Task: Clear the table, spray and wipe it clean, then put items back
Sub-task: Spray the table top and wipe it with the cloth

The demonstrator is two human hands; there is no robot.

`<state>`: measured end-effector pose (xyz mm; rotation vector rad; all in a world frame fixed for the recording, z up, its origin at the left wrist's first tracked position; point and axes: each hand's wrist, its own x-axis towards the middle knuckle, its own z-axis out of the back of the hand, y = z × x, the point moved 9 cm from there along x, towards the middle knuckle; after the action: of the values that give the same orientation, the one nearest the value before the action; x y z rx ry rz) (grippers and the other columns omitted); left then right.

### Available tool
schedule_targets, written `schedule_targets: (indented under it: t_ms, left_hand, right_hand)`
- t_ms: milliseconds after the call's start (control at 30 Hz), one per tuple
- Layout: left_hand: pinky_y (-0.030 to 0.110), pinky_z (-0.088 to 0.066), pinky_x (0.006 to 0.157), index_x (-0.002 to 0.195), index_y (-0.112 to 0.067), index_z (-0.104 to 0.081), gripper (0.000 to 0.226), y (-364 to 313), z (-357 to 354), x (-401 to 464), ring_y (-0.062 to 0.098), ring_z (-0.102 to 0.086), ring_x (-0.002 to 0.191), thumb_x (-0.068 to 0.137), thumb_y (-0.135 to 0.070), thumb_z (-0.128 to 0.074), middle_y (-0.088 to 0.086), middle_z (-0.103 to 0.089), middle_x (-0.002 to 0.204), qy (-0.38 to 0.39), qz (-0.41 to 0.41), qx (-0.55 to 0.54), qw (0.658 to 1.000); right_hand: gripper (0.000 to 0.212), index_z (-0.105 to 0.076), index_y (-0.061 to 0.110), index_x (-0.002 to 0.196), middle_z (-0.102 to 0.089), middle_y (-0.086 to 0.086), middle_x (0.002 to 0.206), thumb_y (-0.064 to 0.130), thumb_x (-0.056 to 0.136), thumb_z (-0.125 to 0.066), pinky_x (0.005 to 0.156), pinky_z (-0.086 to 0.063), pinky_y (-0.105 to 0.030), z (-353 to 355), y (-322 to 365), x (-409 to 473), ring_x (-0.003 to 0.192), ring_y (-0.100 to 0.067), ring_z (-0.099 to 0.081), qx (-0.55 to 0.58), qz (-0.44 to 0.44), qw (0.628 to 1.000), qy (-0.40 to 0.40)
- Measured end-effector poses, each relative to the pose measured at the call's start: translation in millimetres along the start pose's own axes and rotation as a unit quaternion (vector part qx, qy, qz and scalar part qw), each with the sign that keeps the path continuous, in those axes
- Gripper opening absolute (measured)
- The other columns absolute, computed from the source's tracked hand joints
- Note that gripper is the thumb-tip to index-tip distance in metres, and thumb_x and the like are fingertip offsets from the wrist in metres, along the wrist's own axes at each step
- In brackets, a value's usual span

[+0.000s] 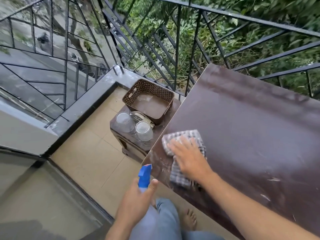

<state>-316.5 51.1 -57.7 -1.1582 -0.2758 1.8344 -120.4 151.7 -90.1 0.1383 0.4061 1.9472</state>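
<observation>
The right hand pressed flat, fingers spread, on the grey checked cloth near the dark brown wooden table's corner; the left hand gripped the blue-nozzled spray bottle; overlapping strokes would suit.

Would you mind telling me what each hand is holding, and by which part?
The left hand grips the spray bottle around its neck, below the blue head. The right hand holds nothing; it presses flat on the checked cloth.

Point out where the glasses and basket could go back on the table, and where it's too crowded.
The dark brown tabletop is bare from the checked cloth under the right hand out to the black railing and the right edge. Crowded: the small brown stool, filled by the perforated brown basket and two upturned clear glasses.
</observation>
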Motion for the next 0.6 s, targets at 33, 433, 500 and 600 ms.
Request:
schedule_targets:
  t_ms: [33, 433, 500, 600]
  left_hand:
    - [0.03, -0.044, 0.065, 0.085, -0.025, -0.061, 0.071, 1, 1, 3, 0.006, -0.063, 0.066, 0.072, -0.09, -0.038, -0.005, -0.071, 0.07, 0.0, -0.002, -0.005, 1.0]
    - [0.027, -0.034, 0.057, 0.082, -0.011, -0.058, 0.059, -9, 19, 5, -0.007, -0.053, 0.045, 0.094, -0.067, -0.045, -0.017, -0.06, 0.048, -0.019, -0.021, -0.012, 1.0]
    - [0.027, -0.035, 0.057, 0.079, -0.01, -0.058, 0.057, -8, 23, 3, -0.006, -0.054, 0.046, 0.095, -0.064, -0.046, -0.014, -0.062, 0.049, -0.018, -0.018, -0.015, 1.0]
    - [0.028, -0.039, 0.06, 0.081, -0.011, -0.058, 0.06, -7, 31, 1, -0.007, -0.057, 0.05, 0.092, -0.068, -0.046, -0.011, -0.069, 0.056, -0.026, -0.01, -0.013, 1.0]
  right_hand:
    - [0.054, -0.045, 0.028, 0.146, -0.046, 0.004, 0.152, 0.033, 0.094, -0.036, 0.118, -0.01, -0.057, -9, 16, -10, 0.145, -0.032, -0.033, -0.006, 0.04, 0.999, 0.012]
    - [0.053, -0.025, 0.031, 0.155, -0.023, 0.007, 0.164, 0.037, 0.104, -0.033, 0.122, 0.002, -0.053, 2, 0, 73, 0.153, -0.027, -0.009, -0.002, -0.137, 0.99, -0.037]
    - [0.053, -0.03, 0.028, 0.154, -0.03, 0.004, 0.161, 0.034, 0.102, -0.035, 0.122, -0.004, -0.057, 1, 18, 66, 0.151, -0.031, -0.016, -0.004, -0.093, 0.995, -0.027]
    - [0.053, -0.048, 0.022, 0.145, -0.047, -0.001, 0.15, 0.034, 0.094, -0.038, 0.118, -0.017, -0.062, -15, 58, 36, 0.143, -0.037, -0.037, -0.023, 0.02, 1.0, 0.008]
